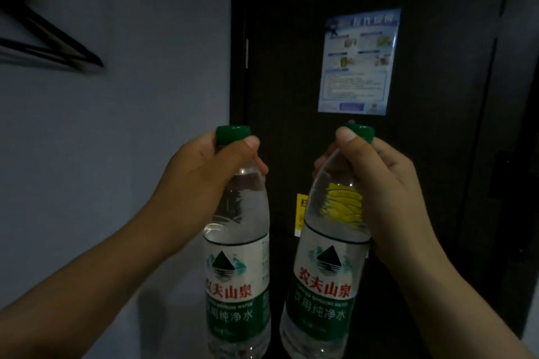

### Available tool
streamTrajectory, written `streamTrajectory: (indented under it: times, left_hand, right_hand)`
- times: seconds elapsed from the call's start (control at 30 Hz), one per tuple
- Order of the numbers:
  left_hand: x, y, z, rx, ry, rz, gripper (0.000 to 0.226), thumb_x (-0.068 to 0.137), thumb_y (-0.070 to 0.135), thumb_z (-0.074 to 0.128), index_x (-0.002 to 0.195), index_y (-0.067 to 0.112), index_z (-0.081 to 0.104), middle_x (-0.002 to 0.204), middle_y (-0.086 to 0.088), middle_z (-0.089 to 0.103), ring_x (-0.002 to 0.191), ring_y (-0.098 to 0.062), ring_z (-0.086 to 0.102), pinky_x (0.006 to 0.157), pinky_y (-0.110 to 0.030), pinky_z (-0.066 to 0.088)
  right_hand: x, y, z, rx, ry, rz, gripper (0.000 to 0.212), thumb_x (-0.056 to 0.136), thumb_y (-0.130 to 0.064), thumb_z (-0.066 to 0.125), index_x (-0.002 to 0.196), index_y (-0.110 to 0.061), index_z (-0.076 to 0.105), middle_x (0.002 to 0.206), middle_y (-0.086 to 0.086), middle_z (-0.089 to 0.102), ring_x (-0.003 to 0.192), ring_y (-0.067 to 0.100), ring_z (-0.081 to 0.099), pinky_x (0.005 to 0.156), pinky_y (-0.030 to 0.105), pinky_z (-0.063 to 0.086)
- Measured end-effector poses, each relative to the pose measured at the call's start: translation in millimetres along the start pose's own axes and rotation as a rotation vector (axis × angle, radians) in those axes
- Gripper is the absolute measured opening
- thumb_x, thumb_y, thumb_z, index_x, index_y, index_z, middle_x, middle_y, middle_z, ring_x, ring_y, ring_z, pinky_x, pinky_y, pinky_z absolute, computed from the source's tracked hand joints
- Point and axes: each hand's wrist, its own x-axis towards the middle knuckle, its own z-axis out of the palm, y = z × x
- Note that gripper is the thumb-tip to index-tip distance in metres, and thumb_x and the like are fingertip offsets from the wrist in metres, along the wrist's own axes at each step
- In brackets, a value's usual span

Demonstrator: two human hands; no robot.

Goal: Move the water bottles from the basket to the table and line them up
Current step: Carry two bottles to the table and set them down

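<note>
Head view: the left grip point(201, 181), a bare hand, is curled around the neck of the left water bottle point(236, 280), with the thumb lying just under its green cap point(233, 134). The right grip point(382, 192) is wrapped the same way around the neck of the right water bottle point(323, 285), its thumb pressed against that bottle's green cap point(360, 132). Both bottles are clear, full and carry white and green labels with red Chinese characters. The left one is upright and the right one leans slightly left at its base. They are side by side, near each other but apart. Their bottoms run past the lower edge, so whether they rest on anything cannot be told. Behind them is a dark door point(437, 154) bearing a blue poster point(358, 64) and a yellow sticker point(300, 213). A grey wall point(116, 154) lies to the left, with blurred dark bars point(43, 38) high up on it.
</note>
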Motion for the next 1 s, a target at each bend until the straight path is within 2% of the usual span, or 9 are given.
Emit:
streamTrajectory:
  times: [0.07,0.17,0.23,0.4,0.57,0.7,0.87,1.0]
  left_hand:
    - [-6.4,15.4,2.6,0.048,0.047,0.008,0.042,0.075,0.051,0.051,0.083,0.014,0.069,0.082,0.0,0.075,0.077,-0.014,0.072,0.071,-0.025,0.056]
    - [-20.7,33.3,6.0,0.107,0.149,0.007,0.042,0.072,0.05,0.052,0.082,0.013,0.068,0.08,0.0,0.075,0.073,-0.012,0.071,0.064,-0.016,0.055]
    - [-31.8,41.7,2.1,0.113,0.239,-0.022,0.043,0.07,0.046,0.053,0.083,0.007,0.067,0.079,-0.003,0.075,0.071,-0.013,0.071,0.062,-0.015,0.054]
    - [-70.7,69.2,-21.8,0.242,0.412,-0.068,0.022,0.087,0.023,0.054,0.087,0.003,0.064,0.08,-0.011,0.073,0.068,-0.014,0.069,0.061,-0.014,0.054]
    - [-127.2,114.0,-57.1,0.413,0.584,-0.09,0.028,0.084,0.028,0.055,0.086,0.002,0.064,0.075,-0.004,0.073,0.065,-0.01,0.069,0.058,-0.012,0.051]
    - [-185.0,159.5,-84.8,0.545,0.718,-0.078,0.04,0.074,0.038,0.054,0.087,0.002,0.064,0.079,-0.008,0.073,0.071,-0.013,0.07,0.062,-0.013,0.052]
    - [-271.9,224.0,-117.4,0.704,0.904,-0.093,0.034,0.077,0.037,0.055,0.088,0.005,0.064,0.08,-0.006,0.074,0.074,-0.014,0.071,0.064,-0.014,0.053]
    - [-344.7,288.5,-136.7,0.82,1.03,-0.096,0.035,0.074,0.036,0.057,0.086,0.004,0.065,0.079,-0.009,0.073,0.071,-0.013,0.071,0.06,-0.013,0.052]
  right_hand:
    - [8.2,-3.5,-1.2,0.051,-0.096,0.017,0.029,0.082,-0.046,0.057,0.073,-0.02,0.068,0.079,0.01,0.071,0.071,0.021,0.069,0.063,0.024,0.057]
    - [15.7,-4.6,4.1,0.119,-0.231,-0.014,0.031,0.089,-0.042,0.056,0.074,-0.018,0.067,0.076,0.008,0.07,0.069,0.02,0.067,0.063,0.025,0.056]
    - [18.1,-4.5,13.5,0.149,-0.299,-0.024,0.031,0.09,-0.04,0.056,0.076,-0.015,0.067,0.077,0.009,0.07,0.072,0.022,0.067,0.066,0.029,0.055]
    - [9.0,-13.2,59.1,0.308,-0.454,-0.019,0.034,0.082,-0.044,0.055,0.075,-0.013,0.067,0.075,0.007,0.071,0.069,0.018,0.067,0.066,0.023,0.056]
    - [-22.1,-40.1,116.8,0.524,-0.58,0.002,0.025,0.086,-0.035,0.06,0.076,-0.013,0.067,0.073,0.007,0.073,0.066,0.011,0.066,0.063,0.015,0.053]
    - [-60.0,-78.4,163.1,0.67,-0.706,0.005,0.026,0.088,-0.033,0.06,0.081,-0.01,0.068,0.075,0.007,0.073,0.067,0.012,0.067,0.06,0.013,0.051]
    - [-123.9,-147.4,221.5,0.858,-0.847,0.007,0.035,0.077,-0.045,0.059,0.079,-0.011,0.067,0.075,0.005,0.073,0.072,0.018,0.07,0.064,0.014,0.053]
    - [-190.3,-211.3,264.7,1.013,-0.946,0.016,0.032,0.076,-0.045,0.061,0.076,-0.014,0.067,0.073,0.004,0.073,0.068,0.013,0.069,0.061,0.015,0.051]
